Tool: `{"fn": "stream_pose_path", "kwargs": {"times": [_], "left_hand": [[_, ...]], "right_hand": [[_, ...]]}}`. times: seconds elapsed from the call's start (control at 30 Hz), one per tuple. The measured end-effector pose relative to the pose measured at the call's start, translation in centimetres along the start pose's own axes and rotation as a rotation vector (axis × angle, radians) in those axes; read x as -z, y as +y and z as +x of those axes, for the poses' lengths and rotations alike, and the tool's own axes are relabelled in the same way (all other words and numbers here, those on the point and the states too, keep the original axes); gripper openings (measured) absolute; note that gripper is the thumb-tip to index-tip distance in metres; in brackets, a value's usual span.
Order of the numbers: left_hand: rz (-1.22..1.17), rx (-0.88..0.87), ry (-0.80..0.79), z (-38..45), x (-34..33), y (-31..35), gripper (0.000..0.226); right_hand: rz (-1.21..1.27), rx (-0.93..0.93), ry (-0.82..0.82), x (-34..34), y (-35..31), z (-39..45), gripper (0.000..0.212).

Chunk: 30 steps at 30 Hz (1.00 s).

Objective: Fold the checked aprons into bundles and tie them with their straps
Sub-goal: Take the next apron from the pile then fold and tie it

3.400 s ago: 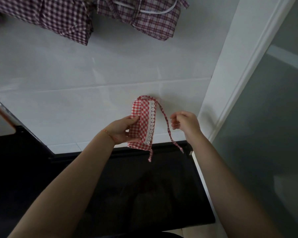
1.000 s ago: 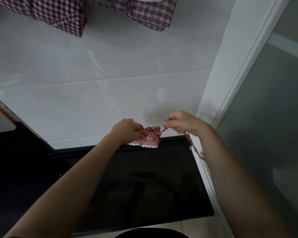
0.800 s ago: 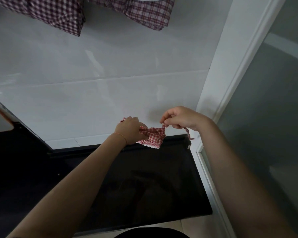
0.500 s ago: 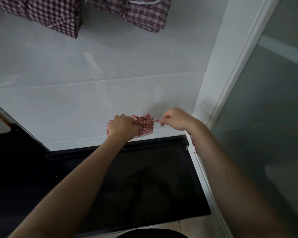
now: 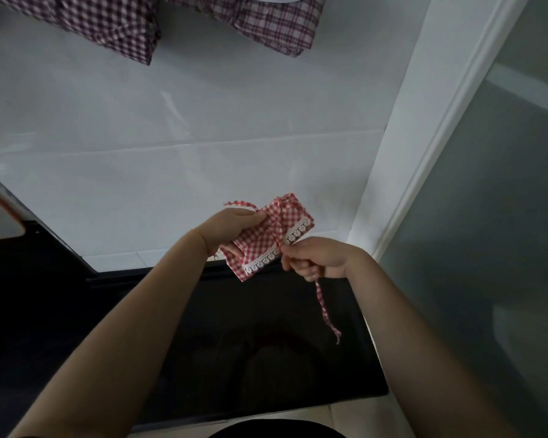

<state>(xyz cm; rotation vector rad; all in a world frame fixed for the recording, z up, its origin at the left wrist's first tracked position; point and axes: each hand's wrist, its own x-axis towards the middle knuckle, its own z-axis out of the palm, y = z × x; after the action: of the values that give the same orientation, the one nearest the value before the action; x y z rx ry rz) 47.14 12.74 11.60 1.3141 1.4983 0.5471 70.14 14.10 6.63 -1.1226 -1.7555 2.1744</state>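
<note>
Top edge crops two dark checked aprons (image 5: 108, 23) & (image 5: 266, 23); we can't see their hangers. Right hand (image 5: 316, 260) hides strap (image 5: 324, 308) where fingers close round it.

The little bundle (image 5: 271, 235) is red-and-white gingham with white lace trim, strap (image 5: 324, 306) same check. Up at 11 o'clock a darker maroon-and-white checked apron (image 5: 108, 23), at 12 a plaid one (image 5: 275, 23). Wall tiles (image 5: 171, 121) white, stovetop (image 5: 250, 343) glossy black.

Bare forearms without sleeves; a thin gold bracelet (image 5: 201, 238) circles the left wrist.
</note>
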Motion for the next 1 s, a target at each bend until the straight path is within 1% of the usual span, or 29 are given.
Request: {"fn": "stream_pose_path", "kwargs": {"times": [0.13,0.17,0.23,0.27,0.3,0.33,0.37,0.4,0.43,0.5,0.57,0.63,0.7,0.73,0.8,0.83,0.87,0.93,1.0], "left_hand": [[-0.001,-0.046,-0.170,-0.6,0.9,0.5,0.044],[0.015,-0.051,-0.222,-0.8,1.1,0.6,0.046],[0.092,-0.058,-0.334,-1.1,1.1,0.9,0.043],[0.137,-0.055,-0.390,-1.1,1.0,0.9,0.040],[0.179,-0.046,-0.439,-1.2,0.8,1.0,0.037],[0.220,-0.038,-0.472,-1.3,0.3,1.1,0.034],[0.268,-0.034,-0.493,-1.3,-0.2,1.0,0.033],[0.336,-0.032,-0.501,-1.1,-0.8,0.8,0.036],[0.423,-0.030,-0.491,-0.7,-1.3,0.6,0.042],[0.600,-0.037,-0.454,0.2,-2.4,-0.1,0.050],[0.727,-0.087,-0.409,1.1,-3.3,-1.2,0.049],[0.763,-0.140,-0.332,2.2,-4.0,-3.1,0.045],[0.755,-0.181,-0.274,3.1,-5.0,-5.5,0.046],[0.785,-0.204,-0.271,3.6,-5.7,-6.8,0.044],[0.923,-0.266,-0.256,4.2,-7.1,-9.2,0.030],[0.982,-0.308,-0.242,4.4,-7.9,-10.7,0.028],[0.979,-0.351,-0.208,4.7,-8.5,-11.8,0.030],[0.913,-0.372,-0.160,5.0,-9.4,-14.6,0.038],[0.910,-0.392,-0.109,4.8,-10.2,-17.1,0.041]], "right_hand": [[0.014,-0.069,-0.121,0.9,1.3,-0.1,0.041],[0.002,-0.090,-0.146,1.2,1.6,0.1,0.038],[-0.042,-0.134,-0.250,0.9,1.2,0.0,0.026],[-0.005,-0.170,-0.270,0.7,0.9,0.1,0.014],[0.065,-0.223,-0.198,0.6,0.4,0.0,0.009],[0.104,-0.259,-0.062,0.5,0.2,0.0,0.022],[0.051,-0.284,0.070,0.6,0.1,0.1,0.024],[-0.121,-0.307,0.110,0.8,-0.1,0.3,0.025],[-0.271,-0.301,0.105,0.8,-0.5,0.5,0.027],[-0.391,-0.283,0.159,0.5,-0.6,1.5,0.023],[-0.507,-0.250,0.247,0.0,-0.8,2.5,0.021],[-0.605,-0.238,0.285,-0.4,-0.1,3.3,0.020],[-0.554,-0.241,0.324,-1.0,1.6,3.9,0.022],[-0.501,-0.257,0.344,-1.3,2.9,4.2,0.022],[-0.441,-0.274,0.375,-1.9,5.4,4.9,0.020],[-0.422,-0.281,0.389,-2.3,6.9,5.4,0.019],[-0.400,-0.282,0.405,-2.6,7.9,5.6,0.018],[-0.368,-0.296,0.416,-3.4,9.9,6.5,0.017],[-0.325,-0.300,0.417,-4.3,11.4,7.0,0.017]]}}
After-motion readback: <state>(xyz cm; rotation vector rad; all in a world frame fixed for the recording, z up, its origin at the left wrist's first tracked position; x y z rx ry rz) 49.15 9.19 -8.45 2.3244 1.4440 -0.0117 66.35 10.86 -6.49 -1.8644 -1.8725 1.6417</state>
